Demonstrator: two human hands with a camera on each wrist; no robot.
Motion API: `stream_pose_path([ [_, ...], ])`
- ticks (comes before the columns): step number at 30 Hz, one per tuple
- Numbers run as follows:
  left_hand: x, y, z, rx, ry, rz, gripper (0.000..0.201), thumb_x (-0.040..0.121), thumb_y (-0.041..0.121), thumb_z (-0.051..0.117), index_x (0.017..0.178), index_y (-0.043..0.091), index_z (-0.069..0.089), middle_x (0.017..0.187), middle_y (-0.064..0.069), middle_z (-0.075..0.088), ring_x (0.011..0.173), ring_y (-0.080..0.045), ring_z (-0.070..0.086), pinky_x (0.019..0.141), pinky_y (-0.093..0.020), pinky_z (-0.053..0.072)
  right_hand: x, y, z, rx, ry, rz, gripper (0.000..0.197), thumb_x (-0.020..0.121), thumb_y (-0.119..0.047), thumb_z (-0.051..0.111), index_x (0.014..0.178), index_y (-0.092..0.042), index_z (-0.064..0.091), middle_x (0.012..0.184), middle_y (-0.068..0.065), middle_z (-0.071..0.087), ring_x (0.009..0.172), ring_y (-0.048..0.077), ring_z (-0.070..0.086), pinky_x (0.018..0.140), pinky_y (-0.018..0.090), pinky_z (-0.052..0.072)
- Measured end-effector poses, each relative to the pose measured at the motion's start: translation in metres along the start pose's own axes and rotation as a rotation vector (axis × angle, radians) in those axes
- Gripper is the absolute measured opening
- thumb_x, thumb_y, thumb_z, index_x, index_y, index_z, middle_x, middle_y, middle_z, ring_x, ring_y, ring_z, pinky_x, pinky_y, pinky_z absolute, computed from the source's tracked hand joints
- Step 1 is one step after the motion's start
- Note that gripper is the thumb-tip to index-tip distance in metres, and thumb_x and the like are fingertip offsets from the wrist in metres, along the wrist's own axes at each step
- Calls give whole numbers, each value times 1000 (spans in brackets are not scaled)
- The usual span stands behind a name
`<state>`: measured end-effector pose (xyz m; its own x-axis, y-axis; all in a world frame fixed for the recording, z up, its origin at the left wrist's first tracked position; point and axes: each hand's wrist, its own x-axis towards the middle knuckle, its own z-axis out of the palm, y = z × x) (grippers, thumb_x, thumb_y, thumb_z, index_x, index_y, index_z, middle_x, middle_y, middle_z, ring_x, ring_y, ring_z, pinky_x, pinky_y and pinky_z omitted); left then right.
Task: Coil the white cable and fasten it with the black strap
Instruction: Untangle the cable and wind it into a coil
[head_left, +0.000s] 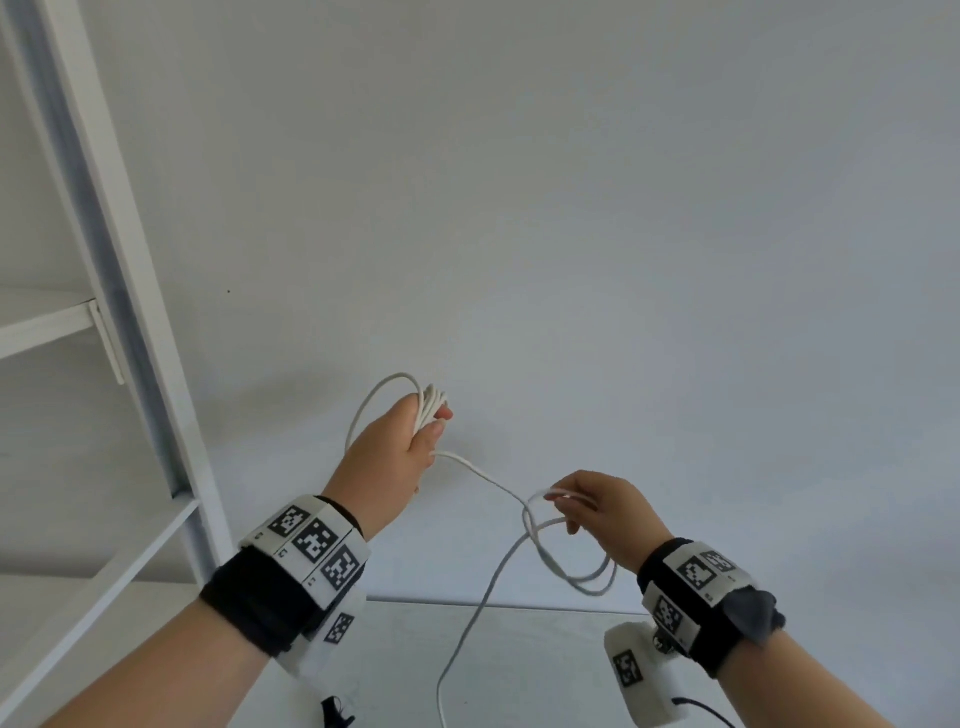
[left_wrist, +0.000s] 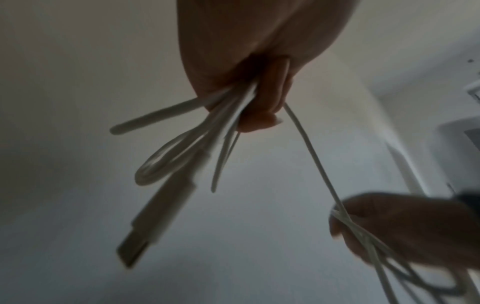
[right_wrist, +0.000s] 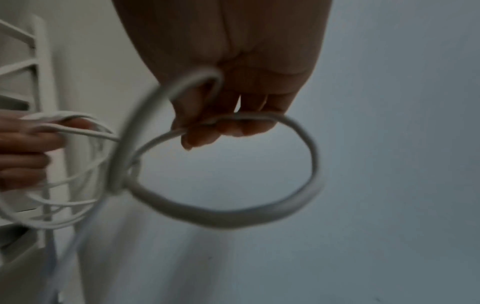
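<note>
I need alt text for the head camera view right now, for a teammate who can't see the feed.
Both hands hold a white cable up before a pale wall: the left hand grips a bunch of finished loops, the right hand pinches a new loop. A slack length hangs to the table, with a white shelf frame at left.

No words, brand names or numbers can be read anywhere. The only signs are black-and-white square code markers: several on the white band (head_left: 311, 545) around the left wrist, several on the band (head_left: 698, 582) around the right wrist, and one on the white box (head_left: 641, 675) hanging under the right wrist. Tiny dark characters sit beside some markers on both bands, too small to make out. Both wrist views are blurred and show no writing.
</note>
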<state>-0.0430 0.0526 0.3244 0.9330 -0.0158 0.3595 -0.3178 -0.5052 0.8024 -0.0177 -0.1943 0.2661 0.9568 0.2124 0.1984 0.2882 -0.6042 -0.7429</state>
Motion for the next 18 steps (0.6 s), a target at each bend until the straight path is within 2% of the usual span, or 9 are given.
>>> stream_pose_path([
  [4,2,-1,-4,14,39,29,14,97,20,41,103,25,53,79,11,52,67,-4,54,55,-15,42,5,26,-6,19,135,199,22,83,-19,61,62,-25,64,53,-6,66,59,11,59,59,23,44],
  [6,1,-2,-2,31,38,43,13,97,20,41,102,24,53,80,14,52,68,-3,54,54,-12,40,6,36,-6,-47,161,253,23,85,-18,58,63,-22,62,56,-5,67,58,12,57,55,23,42],
  [10,1,-4,2,52,40,42,13,98,21,40,102,24,52,82,14,53,69,-2,53,52,-11,40,8,46,-4,-222,115,328,23,88,-14,46,71,-20,60,63,-6,67,61,12,58,52,22,38],
  [12,2,-6,0,61,52,31,13,98,20,40,104,23,51,83,17,51,71,-2,53,52,-10,41,10,48,-4,-41,69,407,26,89,-12,43,72,-16,61,63,-1,66,52,15,54,45,20,35],
  [14,3,-10,-4,76,62,15,14,98,20,40,105,21,51,83,17,51,70,-1,52,53,-11,40,8,47,-4,357,2,510,27,93,-12,41,79,-10,64,64,2,58,41,11,41,37,16,27],
  [15,4,-12,-5,83,62,7,14,98,20,40,105,21,52,83,15,52,70,-1,52,55,-12,40,6,46,-5,552,-14,531,26,94,-10,40,85,-6,64,66,4,54,40,9,39,37,15,27],
  [17,4,-15,-8,95,55,-7,14,98,22,39,105,21,52,83,11,53,70,-3,53,58,-18,42,6,43,-7,797,-21,523,20,94,-4,42,99,-2,61,73,8,54,47,13,51,45,17,40],
  [18,4,-16,-9,97,52,-12,15,98,22,39,105,20,52,83,11,53,71,-4,53,58,-18,42,6,42,-8,854,-28,514,19,92,-2,46,105,-3,60,80,8,57,57,19,59,51,21,48],
])
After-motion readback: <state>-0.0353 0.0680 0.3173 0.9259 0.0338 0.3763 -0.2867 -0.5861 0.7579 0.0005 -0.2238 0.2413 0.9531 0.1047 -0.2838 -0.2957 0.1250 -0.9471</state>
